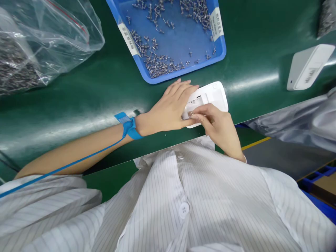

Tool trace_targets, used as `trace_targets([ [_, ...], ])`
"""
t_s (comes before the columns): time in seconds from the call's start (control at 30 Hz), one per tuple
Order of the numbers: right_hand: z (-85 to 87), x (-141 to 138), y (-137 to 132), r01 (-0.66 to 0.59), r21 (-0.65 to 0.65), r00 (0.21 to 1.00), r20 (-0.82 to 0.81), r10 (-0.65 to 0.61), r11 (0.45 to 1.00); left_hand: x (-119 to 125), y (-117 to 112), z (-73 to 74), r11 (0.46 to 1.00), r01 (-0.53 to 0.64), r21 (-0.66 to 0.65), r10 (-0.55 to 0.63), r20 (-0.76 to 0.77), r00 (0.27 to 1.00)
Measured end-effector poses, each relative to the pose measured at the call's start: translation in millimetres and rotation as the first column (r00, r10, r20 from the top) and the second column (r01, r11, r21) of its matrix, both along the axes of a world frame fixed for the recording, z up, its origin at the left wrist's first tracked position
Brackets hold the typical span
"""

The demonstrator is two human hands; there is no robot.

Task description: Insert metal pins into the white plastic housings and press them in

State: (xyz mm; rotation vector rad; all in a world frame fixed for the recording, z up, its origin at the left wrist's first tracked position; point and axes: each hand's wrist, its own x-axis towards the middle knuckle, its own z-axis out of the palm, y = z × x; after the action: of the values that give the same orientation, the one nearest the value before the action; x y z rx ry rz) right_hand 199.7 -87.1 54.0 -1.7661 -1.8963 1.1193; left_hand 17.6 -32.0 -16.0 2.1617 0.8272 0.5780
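Note:
A white plastic housing point(219, 94) with rounded corners and an open recess lies on the green table. My left hand point(170, 106) grips it from the left, fingers over its far edge and thumb along its near side. The thumb and forefinger of my right hand point(216, 124) are pinched together at the near left end of the recess. A tiny shiny bit shows at those fingertips, too small to name. Just beyond my hands stands a blue tray point(183, 71) holding many small metal spring pieces point(160, 66).
A clear plastic bag point(65, 38) of small metal parts lies at the far left. Another white housing point(307, 68) with a label rests at the right, below a second bag point(328, 19). A blue wrist strap point(130, 127) trails its cord along my left arm.

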Motion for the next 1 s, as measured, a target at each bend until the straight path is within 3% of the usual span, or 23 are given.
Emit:
trace_targets([
  [0.13,3.5,0.6,5.4,-0.041,0.072,0.988,0.151,0.029,0.997,-4.2,7.5,0.7,0.996,0.089,0.025,-0.088,-0.036,0.995],
  [0.33,5.3,-5.7,13.6,-0.200,0.034,0.927,0.331,0.178,0.979,-10.1,12.8,4.3,0.981,0.192,0.028,-0.189,-0.071,0.979],
  [0.7,-1.0,-14.3,15.1,-0.125,0.123,0.878,0.476,0.051,0.985,-10.1,11.0,3.6,0.987,0.159,0.016,-0.159,-0.027,0.987],
  [1.0,-15.1,-15.7,5.1,-0.199,0.275,0.843,0.537,0.021,0.941,-9.7,11.7,5.0,0.988,0.157,0.001,-0.157,-0.027,0.987],
])
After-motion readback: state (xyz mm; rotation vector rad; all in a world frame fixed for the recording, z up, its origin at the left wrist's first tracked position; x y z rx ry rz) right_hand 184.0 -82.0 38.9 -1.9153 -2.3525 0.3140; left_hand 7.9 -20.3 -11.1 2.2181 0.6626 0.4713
